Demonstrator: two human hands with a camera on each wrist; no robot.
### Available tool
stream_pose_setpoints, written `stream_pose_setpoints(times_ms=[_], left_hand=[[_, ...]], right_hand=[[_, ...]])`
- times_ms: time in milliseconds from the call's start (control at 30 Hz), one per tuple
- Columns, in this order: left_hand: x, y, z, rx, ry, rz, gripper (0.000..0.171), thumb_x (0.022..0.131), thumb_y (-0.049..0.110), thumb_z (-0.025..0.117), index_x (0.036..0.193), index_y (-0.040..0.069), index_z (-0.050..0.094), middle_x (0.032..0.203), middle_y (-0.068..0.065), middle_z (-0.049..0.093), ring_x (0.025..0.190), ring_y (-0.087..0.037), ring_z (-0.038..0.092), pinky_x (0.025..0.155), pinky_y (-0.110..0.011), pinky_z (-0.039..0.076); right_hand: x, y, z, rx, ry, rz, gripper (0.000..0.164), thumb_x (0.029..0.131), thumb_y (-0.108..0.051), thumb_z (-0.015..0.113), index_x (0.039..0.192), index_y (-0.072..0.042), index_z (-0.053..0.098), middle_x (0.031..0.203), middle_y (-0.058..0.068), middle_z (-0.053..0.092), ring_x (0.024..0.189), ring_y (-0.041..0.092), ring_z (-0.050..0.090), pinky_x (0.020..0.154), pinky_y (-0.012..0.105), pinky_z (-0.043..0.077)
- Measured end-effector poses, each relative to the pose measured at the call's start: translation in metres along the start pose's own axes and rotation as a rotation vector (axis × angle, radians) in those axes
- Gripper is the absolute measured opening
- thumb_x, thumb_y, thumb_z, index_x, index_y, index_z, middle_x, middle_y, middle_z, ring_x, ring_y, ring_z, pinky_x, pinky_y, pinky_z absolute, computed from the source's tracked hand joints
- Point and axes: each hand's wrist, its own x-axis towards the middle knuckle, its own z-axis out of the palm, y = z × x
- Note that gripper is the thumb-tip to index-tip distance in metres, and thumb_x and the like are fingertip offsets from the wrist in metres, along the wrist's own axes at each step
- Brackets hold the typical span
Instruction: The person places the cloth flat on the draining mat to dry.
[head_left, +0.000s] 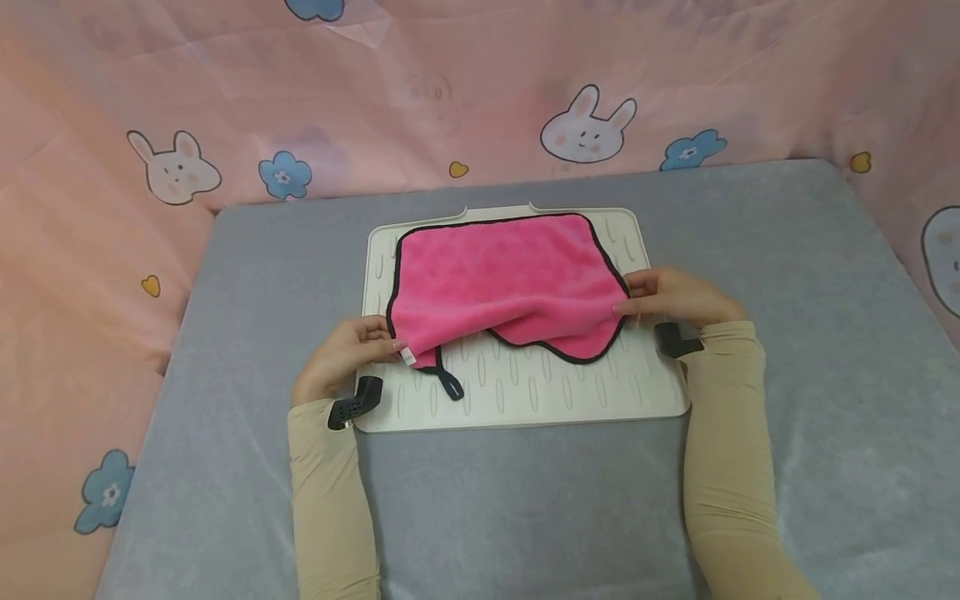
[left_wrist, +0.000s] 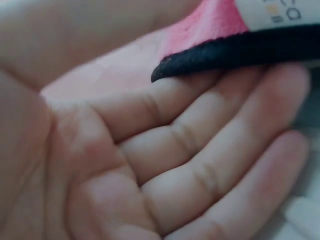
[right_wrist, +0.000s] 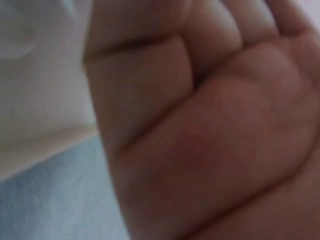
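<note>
Long beige sleeves point(head_left: 330, 500) reaching both wrists, each fitted with a small black wrist-mounted camera point(head_left: 354, 407); hands bare.

Both arms forward, left hand point(head_left: 341, 354) in a pinching grip, right hand point(head_left: 675, 298) seemingly pinching too.

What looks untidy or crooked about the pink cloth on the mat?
The pink cloth is folded unevenly: its near edge sags in a wavy curve between the left hand and right hand, and its hanging loop trails loose on the ribbed mat.
</note>
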Motion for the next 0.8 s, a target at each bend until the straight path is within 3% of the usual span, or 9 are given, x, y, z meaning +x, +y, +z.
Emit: stream_pose_setpoints(times_ms=[100,200,333,500,800], left_hand=[[-0.001,0.000,0.000,0.051,-0.034,-0.009,0.017,0.086,0.006,0.067,0.095,-0.007,0.061,0.080,-0.003,0.066,0.072,-0.009,0.060,0.066,-0.022,0.047],[0.000,0.000,0.000,0.066,-0.036,-0.005,0.015,0.087,0.005,0.067,0.093,-0.007,0.061,0.078,-0.002,0.066,0.071,-0.009,0.060,0.066,-0.021,0.048],[0.000,0.002,0.000,0.038,0.017,0.015,0.012,0.089,0.000,0.062,0.093,-0.009,0.057,0.079,0.000,0.065,0.073,-0.010,0.063,0.071,-0.024,0.053],[0.000,0.007,-0.001,0.026,0.090,0.029,0.012,0.090,0.004,0.062,0.091,-0.006,0.056,0.076,0.002,0.063,0.069,-0.011,0.060,0.069,-0.024,0.052],[-0.008,0.008,0.003,0.123,0.083,0.011,0.018,0.093,0.009,0.061,0.090,-0.009,0.060,0.074,-0.003,0.064,0.069,-0.012,0.059,0.067,-0.024,0.050]], right_hand=[[0.001,-0.001,0.001,-0.037,-0.058,0.011,0.038,0.086,-0.021,0.072,0.111,0.006,0.062,0.079,0.010,0.061,0.071,0.021,0.056,0.063,0.031,0.047],[0.002,-0.002,0.002,-0.030,-0.083,-0.001,0.031,0.085,-0.017,0.073,0.103,0.007,0.064,0.075,0.010,0.061,0.068,0.020,0.054,0.061,0.029,0.046],[0.003,-0.004,0.003,0.058,-0.071,-0.011,0.023,0.089,-0.013,0.067,0.100,0.007,0.062,0.077,0.007,0.062,0.067,0.017,0.057,0.061,0.027,0.049],[0.003,-0.009,0.006,0.149,-0.021,-0.009,0.025,0.092,-0.015,0.064,0.102,0.007,0.059,0.079,0.007,0.063,0.070,0.018,0.060,0.064,0.028,0.051],[-0.014,-0.005,0.022,0.011,-0.007,0.003,0.025,0.091,-0.021,0.066,0.092,0.004,0.063,0.071,0.009,0.063,0.065,0.018,0.056,0.059,0.028,0.043]])
